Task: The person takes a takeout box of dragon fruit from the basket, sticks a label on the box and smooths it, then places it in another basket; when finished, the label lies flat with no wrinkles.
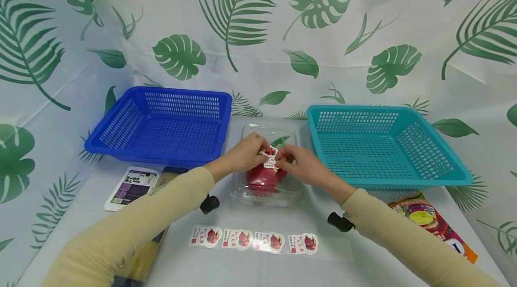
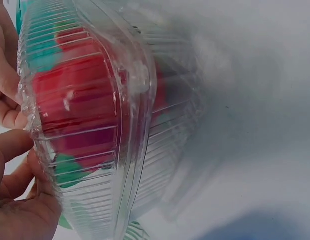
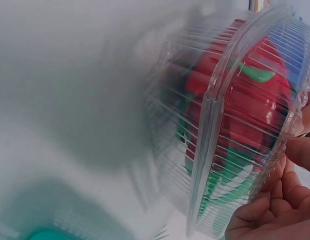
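Note:
A clear plastic clamshell box (image 1: 288,193) sits closed on the table with a red dragon fruit (image 1: 258,179) with green tips inside. Over its lid is a small white label (image 1: 270,160) with a red fruit picture. My left hand (image 1: 247,152) pinches the label's left side, and my right hand (image 1: 300,163) pinches its right side. In the left wrist view, the fingers of my left hand (image 2: 25,210) touch the lid's edge. From the right wrist, my right hand (image 3: 280,210) likewise shows against the lid. Both wrist views hide the label.
A label strip (image 1: 238,238) with several like labels lies in front. Behind left stands a blue basket (image 1: 161,159); a teal basket (image 1: 387,184) stands at right. A white-and-purple package (image 1: 131,186) and a brown package (image 1: 141,260) lie left, a colourful snack bag (image 1: 436,228) right.

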A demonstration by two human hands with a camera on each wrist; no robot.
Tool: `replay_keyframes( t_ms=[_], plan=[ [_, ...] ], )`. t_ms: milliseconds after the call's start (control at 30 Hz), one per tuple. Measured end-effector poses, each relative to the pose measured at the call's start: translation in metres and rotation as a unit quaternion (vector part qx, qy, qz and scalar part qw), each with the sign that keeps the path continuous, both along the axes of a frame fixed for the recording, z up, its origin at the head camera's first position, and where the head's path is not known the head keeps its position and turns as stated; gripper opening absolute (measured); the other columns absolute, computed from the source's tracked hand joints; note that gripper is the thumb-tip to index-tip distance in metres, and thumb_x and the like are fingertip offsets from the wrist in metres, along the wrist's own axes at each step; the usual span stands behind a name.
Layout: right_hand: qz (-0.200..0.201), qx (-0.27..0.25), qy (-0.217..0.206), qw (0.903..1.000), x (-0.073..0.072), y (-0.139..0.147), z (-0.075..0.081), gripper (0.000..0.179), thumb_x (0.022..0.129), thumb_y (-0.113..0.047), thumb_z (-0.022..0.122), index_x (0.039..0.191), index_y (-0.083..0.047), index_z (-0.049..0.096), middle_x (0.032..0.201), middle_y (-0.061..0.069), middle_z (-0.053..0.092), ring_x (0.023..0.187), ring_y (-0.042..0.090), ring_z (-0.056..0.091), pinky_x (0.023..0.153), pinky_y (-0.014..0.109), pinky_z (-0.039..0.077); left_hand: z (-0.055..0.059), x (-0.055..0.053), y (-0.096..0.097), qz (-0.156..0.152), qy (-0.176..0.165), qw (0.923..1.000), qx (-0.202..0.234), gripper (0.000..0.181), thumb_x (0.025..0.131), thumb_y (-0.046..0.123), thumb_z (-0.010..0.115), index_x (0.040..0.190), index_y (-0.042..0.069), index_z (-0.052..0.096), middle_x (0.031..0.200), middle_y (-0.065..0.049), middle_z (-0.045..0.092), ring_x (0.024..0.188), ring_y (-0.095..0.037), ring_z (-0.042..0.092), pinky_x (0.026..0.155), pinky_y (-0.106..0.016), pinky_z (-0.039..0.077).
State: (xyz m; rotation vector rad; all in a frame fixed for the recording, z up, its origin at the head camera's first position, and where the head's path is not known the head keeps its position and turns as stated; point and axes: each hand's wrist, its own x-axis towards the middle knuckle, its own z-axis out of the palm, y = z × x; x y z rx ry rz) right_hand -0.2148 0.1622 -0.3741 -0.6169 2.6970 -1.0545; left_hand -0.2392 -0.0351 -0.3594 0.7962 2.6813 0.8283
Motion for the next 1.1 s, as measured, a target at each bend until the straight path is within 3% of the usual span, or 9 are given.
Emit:
replay_keyframes(
  t_ms=[167,400,600,833,1000,1100],
  plan=[
    [-0.004,0.003,-0.001,1.0,-0.0007,0.0005,-0.0006,0.012,0.094,-0.013,0.065,0.104,-0.005,0.065,0.084,0.001,0.062,0.08,0.017,0.056,0.068,0.03,0.049,0.0016,-0.0007,-0.0014,-0.008,-0.007,0.9999,0.0,0.024,0.091,0.01,0.069,0.112,0.0,0.064,0.104,-0.01,0.051,0.094,-0.02,0.052,0.084,-0.029,0.047],
    [0.006,0.015,0.007,0.9998,-0.002,0.0021,-0.0001,0.042,0.091,-0.011,0.068,0.13,0.002,0.057,0.109,0.014,0.058,0.088,0.022,0.059,0.065,0.028,0.05,0.0019,-0.0033,-0.0048,-0.031,-0.021,0.9993,0.0,0.035,0.087,0.013,0.074,0.117,-0.001,0.063,0.104,-0.01,0.05,0.09,-0.018,0.052,0.078,-0.024,0.046],
    [0.008,0.022,0.008,0.9997,-0.0015,0.0037,-0.0004,0.052,0.091,-0.013,0.069,0.137,0.003,0.051,0.115,0.018,0.051,0.09,0.023,0.058,0.065,0.028,0.05,0.0025,-0.0039,-0.0055,-0.038,-0.024,0.9989,-0.006,0.043,0.084,0.016,0.077,0.12,-0.002,0.062,0.105,-0.01,0.05,0.09,-0.018,0.051,0.077,-0.024,0.046],
    [0.02,0.005,0.006,0.9998,-0.0032,0.0048,-0.002,0.04,0.09,-0.009,0.068,0.127,0.003,0.057,0.114,0.017,0.055,0.088,0.023,0.057,0.068,0.029,0.05,0.0026,-0.0033,-0.006,-0.027,-0.033,0.9991,0.003,0.027,0.09,0.014,0.072,0.112,0.0,0.063,0.102,-0.009,0.051,0.089,-0.017,0.051,0.076,-0.024,0.046],
    [0.015,-0.008,-0.008,0.9998,-0.0027,0.0045,-0.0006,0.022,0.09,-0.008,0.068,0.111,-0.001,0.062,0.104,0.011,0.061,0.086,0.021,0.057,0.069,0.031,0.049,0.0027,-0.0033,-0.0053,-0.023,-0.027,0.9994,0.001,0.009,0.09,0.011,0.07,0.093,0.003,0.067,0.095,-0.007,0.05,0.089,-0.017,0.048,0.075,-0.025,0.043],
    [0.011,-0.009,-0.014,0.9998,-0.0026,0.0047,-0.0007,0.018,0.09,-0.007,0.068,0.107,-0.002,0.064,0.098,0.008,0.062,0.085,0.02,0.057,0.069,0.031,0.049,0.0031,-0.0032,-0.0047,-0.021,-0.024,0.9995,-0.002,0.009,0.089,0.01,0.071,0.095,0.003,0.069,0.096,-0.007,0.051,0.089,-0.017,0.049,0.075,-0.025,0.044]
  ],
)
